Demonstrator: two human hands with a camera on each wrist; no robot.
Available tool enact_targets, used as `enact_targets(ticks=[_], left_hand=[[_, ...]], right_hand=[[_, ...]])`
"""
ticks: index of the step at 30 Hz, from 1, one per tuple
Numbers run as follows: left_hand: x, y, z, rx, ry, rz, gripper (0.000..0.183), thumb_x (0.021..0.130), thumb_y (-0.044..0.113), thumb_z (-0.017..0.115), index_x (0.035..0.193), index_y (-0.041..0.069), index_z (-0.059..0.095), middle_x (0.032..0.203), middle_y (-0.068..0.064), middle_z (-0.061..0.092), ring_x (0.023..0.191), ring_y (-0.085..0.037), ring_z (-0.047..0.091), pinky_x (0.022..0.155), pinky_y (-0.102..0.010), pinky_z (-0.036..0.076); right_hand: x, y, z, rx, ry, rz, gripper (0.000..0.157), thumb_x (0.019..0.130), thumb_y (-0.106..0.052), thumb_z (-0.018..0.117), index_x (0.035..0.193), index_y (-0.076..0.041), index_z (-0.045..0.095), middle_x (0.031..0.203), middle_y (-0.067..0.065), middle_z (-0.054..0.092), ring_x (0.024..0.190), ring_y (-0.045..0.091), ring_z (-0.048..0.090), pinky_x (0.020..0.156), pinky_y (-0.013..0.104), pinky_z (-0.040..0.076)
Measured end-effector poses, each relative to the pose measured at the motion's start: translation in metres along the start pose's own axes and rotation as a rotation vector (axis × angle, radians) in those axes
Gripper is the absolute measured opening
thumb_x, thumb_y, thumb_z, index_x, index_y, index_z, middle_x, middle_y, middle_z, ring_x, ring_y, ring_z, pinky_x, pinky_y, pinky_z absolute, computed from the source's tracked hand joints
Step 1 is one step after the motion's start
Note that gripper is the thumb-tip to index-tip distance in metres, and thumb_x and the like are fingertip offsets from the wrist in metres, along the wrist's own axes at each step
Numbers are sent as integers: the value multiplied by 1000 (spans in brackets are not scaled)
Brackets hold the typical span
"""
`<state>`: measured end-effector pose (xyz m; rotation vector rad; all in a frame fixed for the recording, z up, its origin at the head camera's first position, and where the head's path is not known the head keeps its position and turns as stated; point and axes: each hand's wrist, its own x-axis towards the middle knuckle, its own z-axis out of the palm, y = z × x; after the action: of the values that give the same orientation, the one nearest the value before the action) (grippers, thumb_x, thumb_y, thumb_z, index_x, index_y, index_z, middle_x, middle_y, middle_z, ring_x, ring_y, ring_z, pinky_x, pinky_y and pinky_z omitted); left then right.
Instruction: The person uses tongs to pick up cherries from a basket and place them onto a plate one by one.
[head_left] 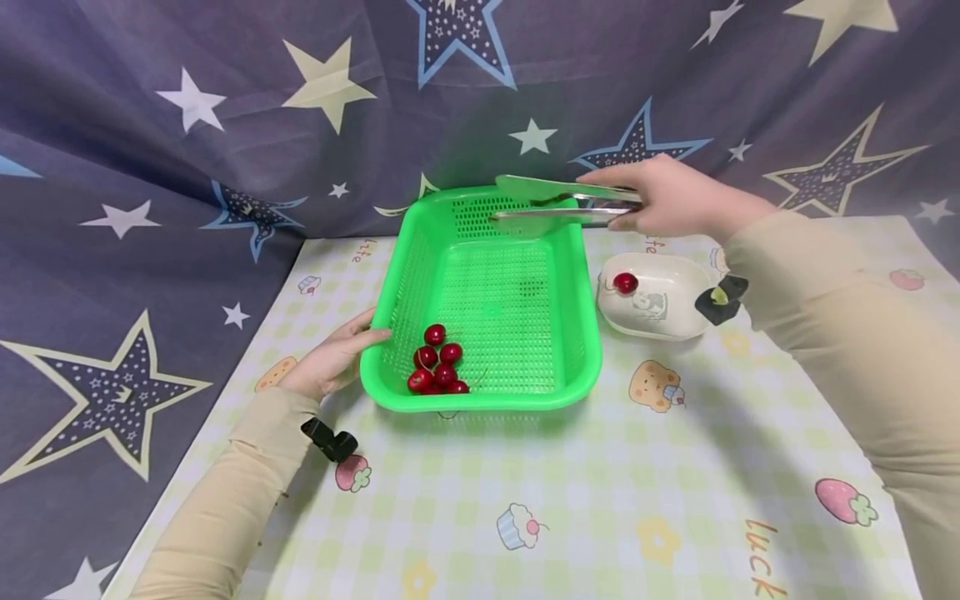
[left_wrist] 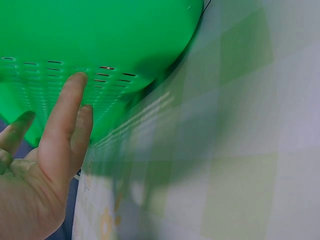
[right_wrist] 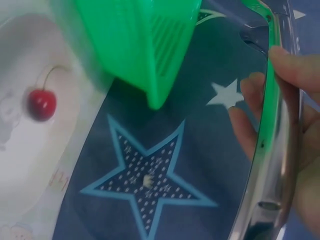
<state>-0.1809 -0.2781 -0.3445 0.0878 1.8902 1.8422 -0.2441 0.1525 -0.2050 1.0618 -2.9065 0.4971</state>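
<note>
My right hand (head_left: 667,196) grips a pair of metal tongs (head_left: 600,215) with green tips over the far right part of the green basket (head_left: 592,333). The tips stand apart, and no cherry shows between them. At the basket's left side is my left hand (head_left: 330,362); its extended fingers (left_wrist: 62,125) touch the slotted wall in the left wrist view. Several red cherries (head_left: 446,372) lie clustered in the near left corner of the basket. One more cherry (head_left: 626,283), with its stem, lies in the white dish (head_left: 682,325) to the right.
A checked tablecloth (head_left: 585,492) with printed cakes and strawberries covers the table. Behind the basket hangs a dark cloth (head_left: 465,125) with stars, close to its far rim. The dish sits beside the basket, below the right forearm.
</note>
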Motion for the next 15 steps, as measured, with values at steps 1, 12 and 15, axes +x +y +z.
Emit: enact_targets(ticks=[1,12,15], left_hand=[[0,0,0,1,-1,-1,63,99,11,43,153,10,10,130,-4,44,101,-10,62,87,-27,55],[0,0,2,-17,-4,4,66,99,12,45,153,9,8,122,0,51,100,-11,62,87,-27,55],[-1,1,3,-25,-5,6,66,98,12,46,153,8,8,118,1,53,100,-11,63,87,-27,55]], right_hand=[[2,-3,0,-1,-4,-6,59,85,-6,65,141,-12,46,117,15,64,70,23,53,67,35,43],[36,-35,10,35,-154,-120,60,84,1,64,140,-7,46,142,11,48,98,29,60,102,45,43],[45,-42,15,36,-194,-134,59,83,1,63,140,-6,46,142,11,48,119,31,53,106,46,39]])
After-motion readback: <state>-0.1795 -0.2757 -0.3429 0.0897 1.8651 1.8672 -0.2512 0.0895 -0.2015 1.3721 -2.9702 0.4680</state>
